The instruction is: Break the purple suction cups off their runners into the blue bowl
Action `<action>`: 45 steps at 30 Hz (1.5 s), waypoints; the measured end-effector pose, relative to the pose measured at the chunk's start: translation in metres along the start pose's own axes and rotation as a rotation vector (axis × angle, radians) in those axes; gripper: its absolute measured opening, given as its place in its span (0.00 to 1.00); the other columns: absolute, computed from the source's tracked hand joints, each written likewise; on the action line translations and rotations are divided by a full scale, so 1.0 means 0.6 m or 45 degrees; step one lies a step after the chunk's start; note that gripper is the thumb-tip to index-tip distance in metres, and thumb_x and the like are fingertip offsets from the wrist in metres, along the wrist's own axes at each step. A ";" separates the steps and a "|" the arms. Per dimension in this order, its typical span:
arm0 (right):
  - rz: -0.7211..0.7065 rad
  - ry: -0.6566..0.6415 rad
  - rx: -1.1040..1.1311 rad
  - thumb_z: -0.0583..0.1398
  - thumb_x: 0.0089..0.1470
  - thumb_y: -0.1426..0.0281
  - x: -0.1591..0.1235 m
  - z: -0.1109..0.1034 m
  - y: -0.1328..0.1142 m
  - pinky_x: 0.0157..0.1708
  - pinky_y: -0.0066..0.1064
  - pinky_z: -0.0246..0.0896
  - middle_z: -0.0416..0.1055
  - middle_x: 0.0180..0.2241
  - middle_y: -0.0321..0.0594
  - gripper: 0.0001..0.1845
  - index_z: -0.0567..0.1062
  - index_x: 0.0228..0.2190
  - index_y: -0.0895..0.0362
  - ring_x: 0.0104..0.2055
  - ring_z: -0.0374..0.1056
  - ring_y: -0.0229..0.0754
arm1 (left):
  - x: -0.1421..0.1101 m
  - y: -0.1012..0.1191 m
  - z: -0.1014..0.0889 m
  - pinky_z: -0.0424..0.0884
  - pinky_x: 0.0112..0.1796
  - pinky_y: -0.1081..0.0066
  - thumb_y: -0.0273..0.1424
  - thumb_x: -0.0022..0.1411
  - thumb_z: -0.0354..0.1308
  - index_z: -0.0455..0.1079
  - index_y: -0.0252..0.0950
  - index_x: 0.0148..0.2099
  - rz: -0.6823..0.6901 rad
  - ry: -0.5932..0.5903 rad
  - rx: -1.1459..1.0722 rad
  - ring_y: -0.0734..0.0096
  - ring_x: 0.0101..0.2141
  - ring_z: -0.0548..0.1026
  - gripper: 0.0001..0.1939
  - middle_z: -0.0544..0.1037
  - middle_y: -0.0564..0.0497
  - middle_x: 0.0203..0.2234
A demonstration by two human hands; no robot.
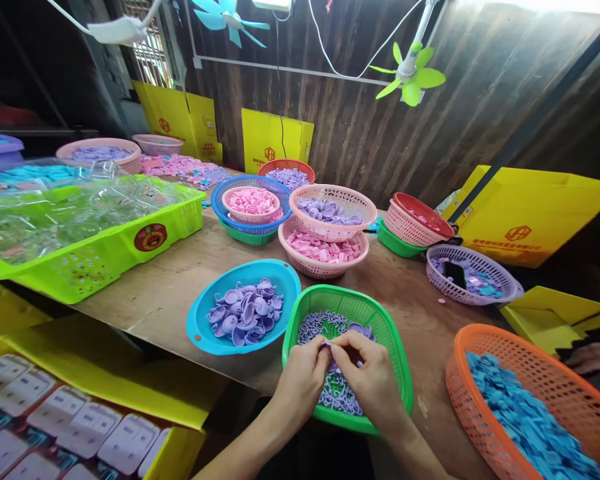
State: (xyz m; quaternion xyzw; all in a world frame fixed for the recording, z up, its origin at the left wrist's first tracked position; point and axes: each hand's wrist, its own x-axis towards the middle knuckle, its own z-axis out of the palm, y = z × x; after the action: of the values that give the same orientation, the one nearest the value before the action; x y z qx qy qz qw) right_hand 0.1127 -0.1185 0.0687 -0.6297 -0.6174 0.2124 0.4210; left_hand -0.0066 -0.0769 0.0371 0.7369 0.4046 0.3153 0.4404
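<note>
Both my hands meet over a green basket (380,320) of small purple plastic parts at the table's near edge. My left hand (303,380) and my right hand (373,377) are closed in pinches on a small purple part (333,350) held between their fingertips. A blue bowl (205,327) with purple cup-shaped pieces (245,312) sits just left of the green basket.
An orange basket (555,373) of blue pieces stands at the right. Pink stacked baskets (347,200) with purple and pink parts sit behind. A lime tray (105,257) of clear plastic lies left. A yellow box (105,393) with white cards is at lower left.
</note>
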 end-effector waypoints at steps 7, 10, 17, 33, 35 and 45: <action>0.035 0.012 -0.041 0.53 0.53 0.70 -0.002 0.005 -0.005 0.23 0.23 0.52 0.65 0.21 0.32 0.09 0.69 0.24 0.57 0.22 0.59 0.32 | -0.007 -0.007 0.006 0.53 0.24 0.75 0.32 0.63 0.38 0.62 0.36 0.31 -0.019 0.040 0.155 0.75 0.22 0.64 0.14 0.69 0.53 0.21; 0.012 0.009 -0.066 0.53 0.53 0.71 -0.005 0.008 -0.005 0.23 0.23 0.51 0.65 0.21 0.32 0.09 0.69 0.24 0.57 0.22 0.59 0.33 | -0.010 -0.007 0.007 0.53 0.24 0.74 0.33 0.64 0.36 0.63 0.37 0.32 -0.041 0.063 0.323 0.73 0.21 0.66 0.15 0.70 0.52 0.20; -0.171 0.160 -0.327 0.51 0.54 0.73 -0.018 0.034 -0.005 0.27 0.27 0.51 0.64 0.23 0.36 0.11 0.68 0.22 0.57 0.26 0.59 0.36 | -0.016 -0.014 0.016 0.48 0.21 0.73 0.31 0.63 0.39 0.62 0.37 0.35 -0.044 0.151 0.738 0.68 0.21 0.71 0.11 0.73 0.49 0.20; -0.013 -0.412 -0.643 0.55 0.51 0.70 0.061 -0.003 0.135 0.35 0.28 0.55 0.68 0.34 0.39 0.12 0.71 0.39 0.55 0.34 0.65 0.39 | 0.082 -0.065 -0.147 0.62 0.35 0.65 0.34 0.62 0.44 0.58 0.31 0.51 -0.193 0.510 1.065 0.61 0.34 0.68 0.18 0.68 0.46 0.29; 0.038 -0.557 -0.878 0.58 0.47 0.73 0.051 0.009 0.166 0.34 0.28 0.54 0.67 0.39 0.42 0.15 0.71 0.40 0.55 0.35 0.66 0.40 | 0.091 -0.061 -0.159 0.60 0.41 0.59 0.33 0.59 0.48 0.53 0.32 0.56 -0.100 0.662 1.073 0.54 0.43 0.64 0.23 0.65 0.42 0.38; 0.099 -0.536 -0.968 0.50 0.52 0.76 0.051 0.005 0.191 0.32 0.26 0.51 0.68 0.31 0.40 0.10 0.70 0.33 0.57 0.34 0.64 0.38 | 0.061 -0.064 0.013 0.63 0.33 0.71 0.23 0.59 0.42 0.57 0.35 0.47 0.121 0.113 0.233 0.71 0.30 0.68 0.13 0.68 0.52 0.27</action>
State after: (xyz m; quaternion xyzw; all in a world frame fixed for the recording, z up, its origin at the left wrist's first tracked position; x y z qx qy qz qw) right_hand 0.1834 -0.0748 -0.0163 -0.7055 -0.7000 0.1096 0.0159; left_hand 0.0045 -0.0372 0.0030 0.7778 0.4153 0.3298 0.3374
